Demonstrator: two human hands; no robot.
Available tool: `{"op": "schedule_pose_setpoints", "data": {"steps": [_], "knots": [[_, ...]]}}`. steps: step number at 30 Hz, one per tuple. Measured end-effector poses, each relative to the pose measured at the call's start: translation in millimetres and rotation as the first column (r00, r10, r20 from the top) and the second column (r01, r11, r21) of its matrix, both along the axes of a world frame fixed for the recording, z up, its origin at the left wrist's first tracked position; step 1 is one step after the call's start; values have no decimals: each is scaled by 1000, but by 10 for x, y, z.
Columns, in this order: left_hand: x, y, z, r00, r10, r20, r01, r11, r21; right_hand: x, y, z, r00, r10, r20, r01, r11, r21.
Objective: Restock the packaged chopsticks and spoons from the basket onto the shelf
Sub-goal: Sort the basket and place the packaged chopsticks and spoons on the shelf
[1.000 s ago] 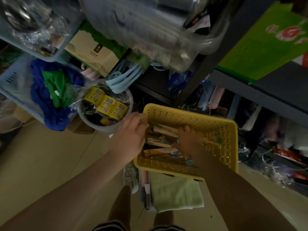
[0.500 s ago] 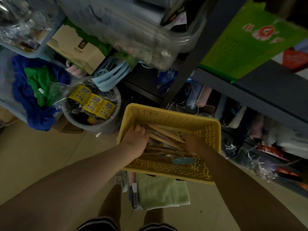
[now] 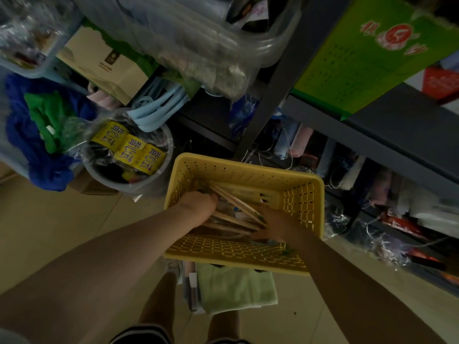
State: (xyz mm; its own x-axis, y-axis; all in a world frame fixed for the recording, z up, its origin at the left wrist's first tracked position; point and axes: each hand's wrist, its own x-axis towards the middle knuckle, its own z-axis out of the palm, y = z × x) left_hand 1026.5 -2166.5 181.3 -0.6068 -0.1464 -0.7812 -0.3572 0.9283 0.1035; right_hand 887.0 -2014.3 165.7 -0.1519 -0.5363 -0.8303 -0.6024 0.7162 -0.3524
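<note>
Both hands have sunk deeper among the chopsticks [image 3: 238,203] | left hand [image 3: 198,207] fingers curled on them | right hand [image 3: 275,225] fingers hidden, cannot tell | all inside yellow basket [image 3: 248,170], below the shelf [image 3: 402,135].

Yellow perforated basket [image 3: 248,170], tan chopsticks [image 3: 238,202], pale green towel [image 3: 236,286], bright green box [image 3: 367,53], black-and-white striped shorts [image 3: 141,335]

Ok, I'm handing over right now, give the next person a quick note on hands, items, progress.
Both hands are inside the yellow basket. Left hand sits at the left end of the packaged chopsticks, right hand at their right end; whether either actually grips is unclear. Spoons can't be made out. Nothing from the basket has visibly reached the dark shelf. Left: lift out the packs and place them on it.
</note>
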Motion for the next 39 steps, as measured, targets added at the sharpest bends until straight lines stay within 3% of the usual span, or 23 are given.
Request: {"op": "schedule_pose_setpoints", "data": {"steps": [6,9,12,14,16,18,19,25,29,32,36,39], "knots": [[45,4,173,963,234,-137,-234,972,17,203,-2,-70,999,-13,-35,10,995,-94],[58,-103,301,883,404,-240,-389,915,112,235,-4,-32,995,-89,38,93,987,-127],[110,-237,470,790,534,-302,-472,844,256,174,-12,71,994,-104,15,105,987,-122],[149,-316,566,629,699,-340,-580,713,395,98,-15,222,995,-98,-15,96,988,-123],[156,-360,741,352,887,-300,-669,463,582,24,0,498,986,-162,31,165,974,-155],[132,-347,1019,84,970,-226,-641,226,734,-11,77,844,961,-261,88,274,940,-205],[106,-322,1192,24,977,-210,-598,182,780,-26,135,1034,949,-310,64,316,915,-250],[-198,-72,2336,56,988,-144,-268,154,951,44,539,2300,772,-627,-104,473,676,-565],[-652,184,3089,121,982,-142,-85,153,985,17,802,3140,575,-799,-176,444,486,-753],[-995,416,3540,211,973,-94,-51,108,993,-65,1059,3799,409,-898,-159,407,336,-850],[-1483,845,4032,341,936,91,-7,-94,996,-561,1511,4354,260,-942,-213,361,299,-884],[-1974,1274,4315,389,917,87,4,-96,995,-1149,1917,4509,133,-949,-285,365,314,-876]]}}
